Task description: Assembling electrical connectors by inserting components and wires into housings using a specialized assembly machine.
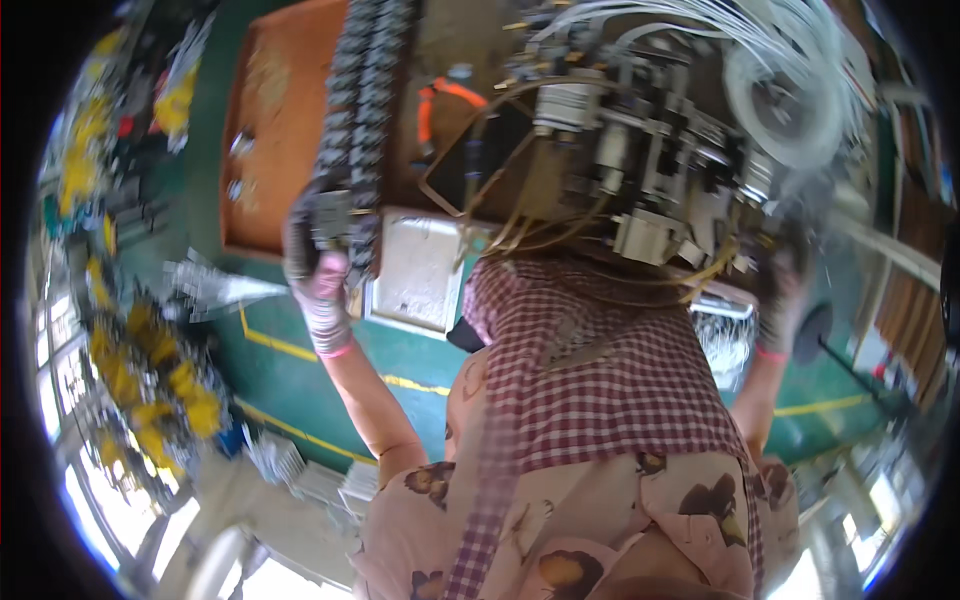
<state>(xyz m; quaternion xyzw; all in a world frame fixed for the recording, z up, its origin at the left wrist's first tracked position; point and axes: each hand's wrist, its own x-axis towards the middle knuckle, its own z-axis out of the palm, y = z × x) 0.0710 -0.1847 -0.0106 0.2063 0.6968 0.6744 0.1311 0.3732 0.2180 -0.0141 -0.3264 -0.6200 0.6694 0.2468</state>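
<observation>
Green floor (290,380) below; apparently at a handling step.
Grasping grey block (333,218) in left hand (312,265), at near end of part rows (340,110); cannot tell grip of right hand (786,285); next, calls for steady hold.

Gloved left hand (318,268) at rows of grey parts (366,110) along the bench (465,45)'s left edge, right hand (787,272) by its near right corner

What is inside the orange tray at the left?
The orange tray holds pale bits and, near its left side, small shiny items. Toward its right, the rows of grey parts and the left hand block the view, so anything behind them cannot be seen.
</observation>
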